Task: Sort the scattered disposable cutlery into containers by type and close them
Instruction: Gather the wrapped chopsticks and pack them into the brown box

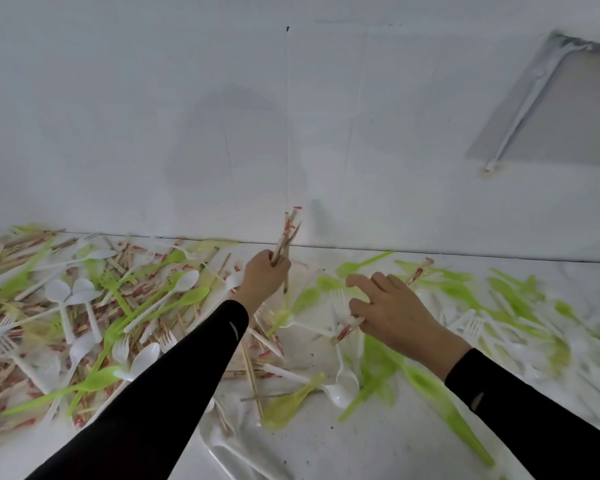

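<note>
**Sticks may slip from a crowded grip**

Left hand (264, 275) clenches a bundle of thin wooden sticks (286, 237) in red-printed sleeves, upright and fanning loosely above the fist. Right of the bundle, the right hand (392, 313) lies spread over one more stick (418, 271). Blur hides whether its thumb pinches it. Adding that stick could loosen the fan and spill the slim, smooth sticks back onto the white counter (361, 445). Glossy green spoons (198, 294) and tined white forks (168, 337), left of the bundle, interlock and may drag along. No container shows.
</note>
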A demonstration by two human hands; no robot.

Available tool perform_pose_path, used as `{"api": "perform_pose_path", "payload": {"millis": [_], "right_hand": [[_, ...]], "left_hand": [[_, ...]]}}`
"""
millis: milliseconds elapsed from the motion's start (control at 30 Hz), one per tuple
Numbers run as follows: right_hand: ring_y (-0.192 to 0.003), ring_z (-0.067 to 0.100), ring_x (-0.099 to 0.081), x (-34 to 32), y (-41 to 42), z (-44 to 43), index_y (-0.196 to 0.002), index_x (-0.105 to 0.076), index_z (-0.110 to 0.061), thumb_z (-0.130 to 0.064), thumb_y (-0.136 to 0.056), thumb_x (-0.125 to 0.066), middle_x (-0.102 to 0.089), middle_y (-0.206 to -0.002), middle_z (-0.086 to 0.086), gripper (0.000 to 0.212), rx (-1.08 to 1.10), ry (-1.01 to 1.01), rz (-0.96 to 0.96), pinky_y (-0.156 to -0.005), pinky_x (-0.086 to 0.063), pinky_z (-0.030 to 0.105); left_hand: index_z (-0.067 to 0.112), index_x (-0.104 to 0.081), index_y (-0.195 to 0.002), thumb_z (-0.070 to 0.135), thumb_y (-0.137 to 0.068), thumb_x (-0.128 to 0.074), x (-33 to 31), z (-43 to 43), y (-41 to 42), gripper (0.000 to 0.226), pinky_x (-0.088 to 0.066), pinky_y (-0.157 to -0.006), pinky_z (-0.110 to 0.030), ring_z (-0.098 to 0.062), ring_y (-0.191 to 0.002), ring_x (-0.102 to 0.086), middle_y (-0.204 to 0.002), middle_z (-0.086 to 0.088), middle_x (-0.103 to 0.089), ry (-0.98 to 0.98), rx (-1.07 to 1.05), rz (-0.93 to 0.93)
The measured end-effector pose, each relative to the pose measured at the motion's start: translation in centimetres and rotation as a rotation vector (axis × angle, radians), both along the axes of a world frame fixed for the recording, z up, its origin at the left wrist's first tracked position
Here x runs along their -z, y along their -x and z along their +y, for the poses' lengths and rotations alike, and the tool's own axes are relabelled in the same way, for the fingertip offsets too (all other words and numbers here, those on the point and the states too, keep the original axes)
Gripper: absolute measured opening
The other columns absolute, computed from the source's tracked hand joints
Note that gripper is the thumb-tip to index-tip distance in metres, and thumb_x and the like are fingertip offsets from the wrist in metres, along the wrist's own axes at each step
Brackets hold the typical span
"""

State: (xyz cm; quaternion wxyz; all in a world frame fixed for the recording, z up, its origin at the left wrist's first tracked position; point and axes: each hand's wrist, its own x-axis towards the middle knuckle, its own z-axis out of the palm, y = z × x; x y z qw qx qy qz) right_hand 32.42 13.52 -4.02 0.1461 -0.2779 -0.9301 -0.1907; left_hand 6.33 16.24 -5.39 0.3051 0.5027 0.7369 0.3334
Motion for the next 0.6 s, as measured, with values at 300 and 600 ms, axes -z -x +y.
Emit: {"api": "perform_pose_path", "payload": {"millis": [300, 600], "right_hand": [[-0.082, 0.025, -0.049, -3.3, -0.3, 0.4, -0.074, -0.061, -0.017, -0.025, -0.069, -0.058, -0.063, -0.101, 0.001, 0.010, 0.190, -0.020, 0.148, -0.072, -0.034, 0.037], [-0.075, 0.031, -0.060, -7.0, 2.1, -2.2, -0.099, -0.065, -0.019, -0.036, -0.075, -0.066, -0.052, -0.067, -0.004, 0.029, 0.329, 0.309, 0.342, -0.064, -0.034, 0.029]], "left_hand": [[0.015, -0.042, -0.098, 0.022, -0.107, -0.037, -5.2, -5.6, 5.5, 0.012, -0.053, -0.057, -0.030, -0.014, -0.060, -0.059, -0.073, 0.002, -0.059, -0.467, -0.143, -0.723], [0.025, -0.074, -0.080, 0.050, -0.088, -0.062, -2.3, -12.5, 9.2, 0.029, -0.049, -0.059, -0.028, -0.011, -0.057, -0.063, -0.065, 0.001, -0.069, -0.080, 0.206, 0.144]]}}
